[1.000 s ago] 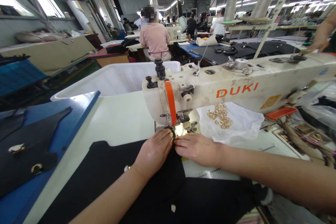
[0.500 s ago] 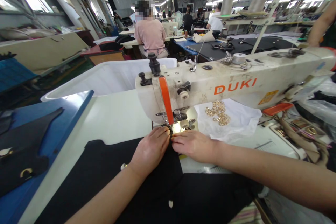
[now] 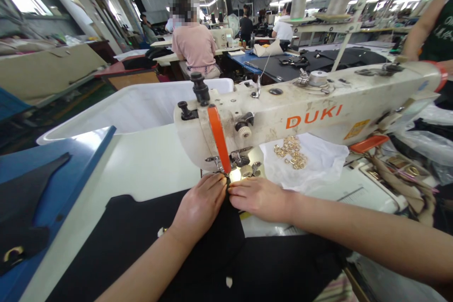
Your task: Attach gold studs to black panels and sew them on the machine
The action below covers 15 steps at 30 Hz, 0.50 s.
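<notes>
A white sewing machine (image 3: 311, 104) with an orange guard (image 3: 218, 139) stands before me, its lamp lighting the needle area. Black fabric (image 3: 141, 226) spreads over the table and runs up under the machine's head. My left hand (image 3: 201, 205) presses on the fabric just left of the needle area, fingers together. On the other side, my right hand (image 3: 260, 198) has its fingers closed at the fabric's edge, fingertips close to the left ones. The needle itself and the small part between my fingertips are hidden.
Gold-coloured metal rings (image 3: 292, 151) lie on a white cloth (image 3: 325, 151) beneath the machine arm. At left, a blue board (image 3: 81, 165) carries black pieces. Behind is a white bin (image 3: 141, 99). A person in pink (image 3: 194, 45) sits ahead; another person's arm (image 3: 423, 28) is at right.
The view has shifted slightly, so everything sits a little further left. Both hands keep their places at the needle area. More of the person at right has come into sight.
</notes>
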Motion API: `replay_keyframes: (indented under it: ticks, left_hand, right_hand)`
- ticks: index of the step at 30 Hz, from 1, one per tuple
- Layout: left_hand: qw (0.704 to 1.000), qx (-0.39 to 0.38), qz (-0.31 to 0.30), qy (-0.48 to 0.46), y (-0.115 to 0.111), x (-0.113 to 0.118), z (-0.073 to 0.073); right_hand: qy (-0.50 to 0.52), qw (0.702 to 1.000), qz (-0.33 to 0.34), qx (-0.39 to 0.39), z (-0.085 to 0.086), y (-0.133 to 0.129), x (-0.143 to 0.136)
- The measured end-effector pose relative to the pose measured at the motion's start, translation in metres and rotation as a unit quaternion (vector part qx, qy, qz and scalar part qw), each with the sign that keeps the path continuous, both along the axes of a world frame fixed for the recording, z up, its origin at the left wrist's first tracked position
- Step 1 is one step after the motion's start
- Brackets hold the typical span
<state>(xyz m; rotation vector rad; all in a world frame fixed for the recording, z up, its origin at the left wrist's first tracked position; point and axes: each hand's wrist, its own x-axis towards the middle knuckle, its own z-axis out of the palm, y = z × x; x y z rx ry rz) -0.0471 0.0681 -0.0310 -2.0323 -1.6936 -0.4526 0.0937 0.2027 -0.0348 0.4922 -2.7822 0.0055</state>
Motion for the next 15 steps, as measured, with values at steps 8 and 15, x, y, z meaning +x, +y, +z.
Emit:
replay_keyframes:
  ticks: [8, 15]
  left_hand:
    - [1.0, 0.004, 0.0, 0.015, -0.0006, 0.0006, 0.0009]
    - [0.999, -0.008, 0.007, -0.035, 0.0002, -0.0018, -0.0046]
  right_hand:
    - [0.006, 1.0, -0.004, -0.006, 0.0004, -0.002, 0.0009]
    - [0.002, 1.0, -0.005, -0.012, -0.0026, -0.0022, 0.0002]
